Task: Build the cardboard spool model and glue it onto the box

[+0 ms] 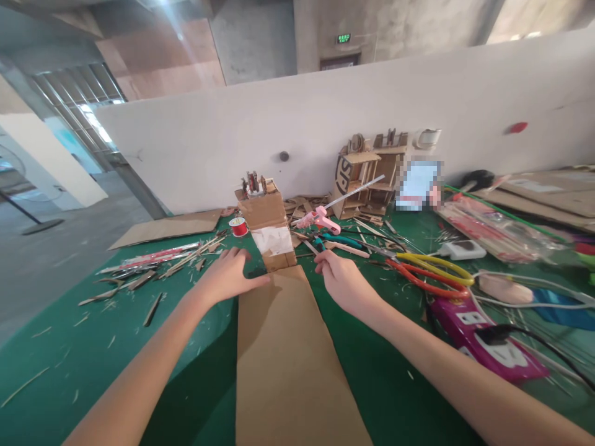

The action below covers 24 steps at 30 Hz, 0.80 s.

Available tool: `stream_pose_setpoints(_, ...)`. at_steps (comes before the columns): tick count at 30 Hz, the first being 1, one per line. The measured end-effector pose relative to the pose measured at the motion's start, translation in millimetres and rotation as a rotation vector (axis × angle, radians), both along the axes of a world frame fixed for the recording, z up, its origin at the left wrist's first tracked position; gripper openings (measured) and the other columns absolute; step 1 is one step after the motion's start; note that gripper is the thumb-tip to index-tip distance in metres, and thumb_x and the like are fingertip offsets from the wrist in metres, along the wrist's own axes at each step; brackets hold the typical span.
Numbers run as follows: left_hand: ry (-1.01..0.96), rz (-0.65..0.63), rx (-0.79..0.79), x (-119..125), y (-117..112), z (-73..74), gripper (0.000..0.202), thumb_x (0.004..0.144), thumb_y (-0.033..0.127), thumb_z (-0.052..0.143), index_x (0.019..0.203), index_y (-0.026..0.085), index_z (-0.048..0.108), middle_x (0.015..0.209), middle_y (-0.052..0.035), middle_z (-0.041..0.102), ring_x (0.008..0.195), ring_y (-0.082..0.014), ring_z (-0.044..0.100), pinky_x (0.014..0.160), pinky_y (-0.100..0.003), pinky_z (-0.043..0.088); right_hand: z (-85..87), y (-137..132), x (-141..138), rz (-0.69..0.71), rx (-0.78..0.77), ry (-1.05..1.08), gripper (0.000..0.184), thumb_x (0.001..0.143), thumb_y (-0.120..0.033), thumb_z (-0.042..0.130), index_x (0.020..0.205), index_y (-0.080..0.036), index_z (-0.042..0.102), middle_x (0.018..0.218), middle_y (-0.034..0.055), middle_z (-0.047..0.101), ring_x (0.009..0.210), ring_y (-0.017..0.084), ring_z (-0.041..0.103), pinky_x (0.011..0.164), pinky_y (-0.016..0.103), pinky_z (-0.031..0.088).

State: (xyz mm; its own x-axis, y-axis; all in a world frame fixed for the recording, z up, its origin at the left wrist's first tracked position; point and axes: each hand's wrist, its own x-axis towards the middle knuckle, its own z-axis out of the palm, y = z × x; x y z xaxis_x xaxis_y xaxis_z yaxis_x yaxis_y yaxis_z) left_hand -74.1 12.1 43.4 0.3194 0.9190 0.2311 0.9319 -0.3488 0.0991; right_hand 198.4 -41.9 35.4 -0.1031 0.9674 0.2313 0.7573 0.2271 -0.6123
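A long flat piece of cardboard (283, 347) lies in front of me, its far end meeting the foot of an upright cardboard box (264, 214). White paper is stuck on the box, and small parts sit on its top. My left hand (227, 275) is open beside the box, fingers spread, the thumb over the cardboard's far left edge. To the right of the box, my right hand (344, 282) is closed in a pinch on a thin pale strip (310, 247); its kind is unclear. Teal-handled pliers (344, 238) and a pink glue gun (320, 218) lie just beyond that hand.
Scissors with orange and yellow handles (432, 272) and a purple power strip (488, 337) lie at right. Behind them are a lit phone (418, 184) and a cardboard shelf structure (365, 179). A red spool (238, 227) and wood scraps (149, 279) lie at left. A white partition (209, 136) stands behind.
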Motion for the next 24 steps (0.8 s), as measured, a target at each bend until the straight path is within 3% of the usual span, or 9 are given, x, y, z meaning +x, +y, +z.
stream_pose_setpoints(5, 0.086, -0.025, -0.209, 10.0, -13.3, 10.4, 0.064, 0.066, 0.081, 0.051, 0.085, 0.021, 0.058, 0.089, -0.0113, 0.065, 0.086, -0.0323, 0.061, 0.063, -0.034, 0.042, 8.6, -7.9, -2.4, 0.001, -0.044, -0.128, 0.029, 0.094, -0.02, 0.032, 0.107, -0.019, 0.057, 0.101, 0.0093, 0.07, 0.086, 0.022, 0.066, 0.065, 0.028, 0.044)
stream_pose_setpoints(10, 0.06, 0.007, -0.407, 16.9, -17.7, 16.5, 0.065, 0.063, 0.083, 0.051, 0.08, 0.021, 0.056, 0.081, -0.0055, 0.064, 0.073, -0.0235, 0.058, 0.054, -0.028, 0.032, 18.9, -19.8, -4.6, 0.072, -0.046, -0.372, 0.031, 0.091, -0.039, 0.044, 0.092, -0.014, 0.062, 0.096, 0.018, 0.068, 0.092, 0.034, 0.064, 0.069, 0.037, 0.045)
stream_pose_setpoints(13, 0.024, 0.003, -0.521, 18.4, -19.7, 21.7, 0.064, 0.062, 0.083, 0.052, 0.076, 0.021, 0.053, 0.073, -0.0016, 0.06, 0.064, -0.0184, 0.053, 0.05, -0.027, 0.026, 20.4, -22.7, -6.9, 0.118, -0.101, -0.408, 0.038, 0.09, -0.048, 0.046, 0.096, -0.014, 0.061, 0.098, 0.0161, 0.068, 0.09, 0.031, 0.065, 0.067, 0.035, 0.045)
stream_pose_setpoints(19, -0.252, -0.078, -0.57, 19.5, -24.8, 38.3, 0.053, 0.066, 0.068, 0.066, 0.068, 0.019, 0.044, 0.065, 0.0045, 0.046, 0.057, -0.0114, 0.042, 0.05, -0.023, 0.024, 26.7, -18.3, -3.0, 0.211, -0.441, 0.048, 0.029, 0.082, -0.047, 0.06, 0.082, -0.018, 0.061, 0.076, 0.0047, 0.065, 0.068, 0.019, 0.061, 0.055, 0.028, 0.041)
stream_pose_setpoints(21, -0.474, -0.073, -0.634, 18.3, -25.0, 40.7, 0.05, 0.066, 0.061, 0.071, 0.07, 0.019, 0.044, 0.064, 0.005, 0.047, 0.057, -0.0111, 0.045, 0.049, -0.022, 0.027, 31.7, -19.4, -1.3, 0.252, -0.52, 0.294, 0.028, 0.084, -0.045, 0.058, 0.079, -0.018, 0.06, 0.078, 0.0039, 0.064, 0.07, 0.018, 0.06, 0.056, 0.027, 0.043)
stream_pose_setpoints(24, -0.982, -0.121, -0.754, 15.2, -25.0, 36.0, 0.047, 0.068, 0.057, 0.073, 0.087, 0.018, 0.054, 0.08, -0.0008, 0.063, 0.068, -0.0161, 0.061, 0.057, -0.023, 0.043, 40.1, -21.2, 1.0, 0.212, -0.539, 0.776, 0.022, 0.088, -0.04, 0.054, 0.09, -0.019, 0.061, 0.088, 0.0041, 0.067, 0.076, 0.017, 0.062, 0.063, 0.027, 0.049)
